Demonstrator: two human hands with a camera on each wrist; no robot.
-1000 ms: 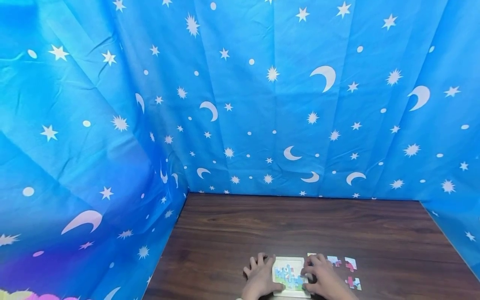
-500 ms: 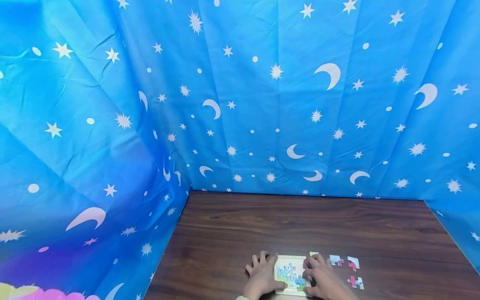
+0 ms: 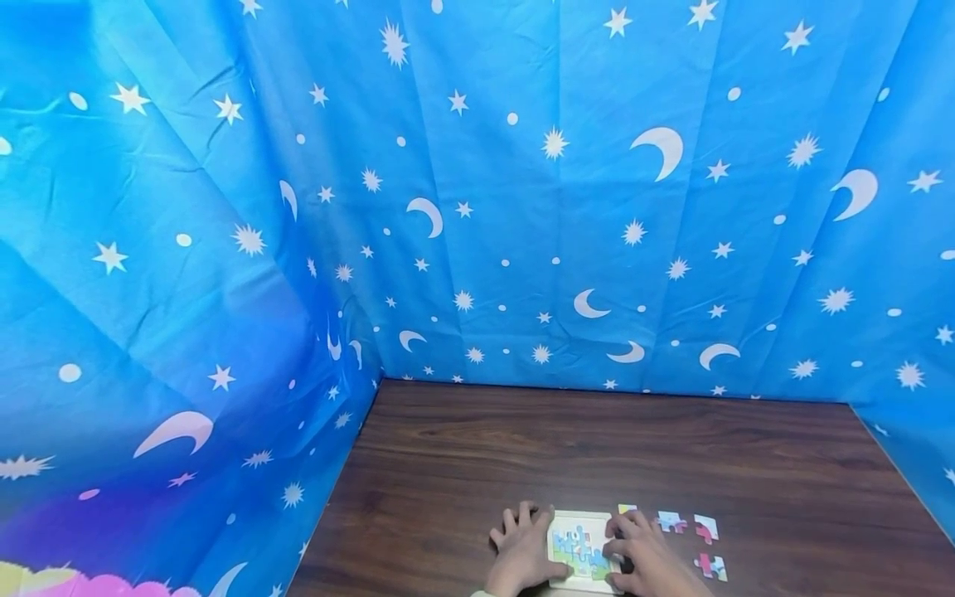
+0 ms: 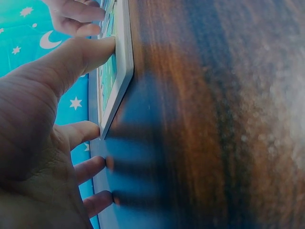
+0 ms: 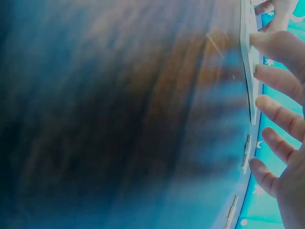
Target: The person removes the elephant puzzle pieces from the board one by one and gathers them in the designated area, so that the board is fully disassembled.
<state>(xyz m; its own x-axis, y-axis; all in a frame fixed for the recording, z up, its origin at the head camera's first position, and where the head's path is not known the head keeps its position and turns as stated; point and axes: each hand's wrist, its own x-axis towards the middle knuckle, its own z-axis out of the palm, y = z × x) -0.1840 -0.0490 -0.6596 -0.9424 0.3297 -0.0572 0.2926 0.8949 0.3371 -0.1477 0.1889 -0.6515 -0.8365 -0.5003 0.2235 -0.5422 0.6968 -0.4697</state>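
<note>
A small jigsaw puzzle tray (image 3: 580, 516) with a pale frame lies on the table, partly filled with blue and green pieces (image 3: 573, 543). My left hand (image 3: 520, 554) rests at its left side with the fingers spread. In the left wrist view the left thumb (image 4: 97, 50) lies over the frame onto the puzzle, and the index fingertip touches the tray's corner. My right hand (image 3: 645, 554) covers the tray's right side. In the right wrist view its thumb (image 5: 274, 45) and nearest fingers touch the tray, standing apart; whether a piece lies beneath them is hidden.
Several loose puzzle pieces lie right of the tray: a yellowish one (image 3: 627, 507) partly behind the right hand, a blue and pink one (image 3: 671, 522), and two more at the right, one (image 3: 705, 528) above another (image 3: 710, 567). A blue star-patterned curtain (image 3: 522, 207) surrounds the brown table (image 3: 462, 448).
The whole view shifts slightly as the head camera moves. Both hands keep nearly the same places on the tray, and the loose pieces stay put.
</note>
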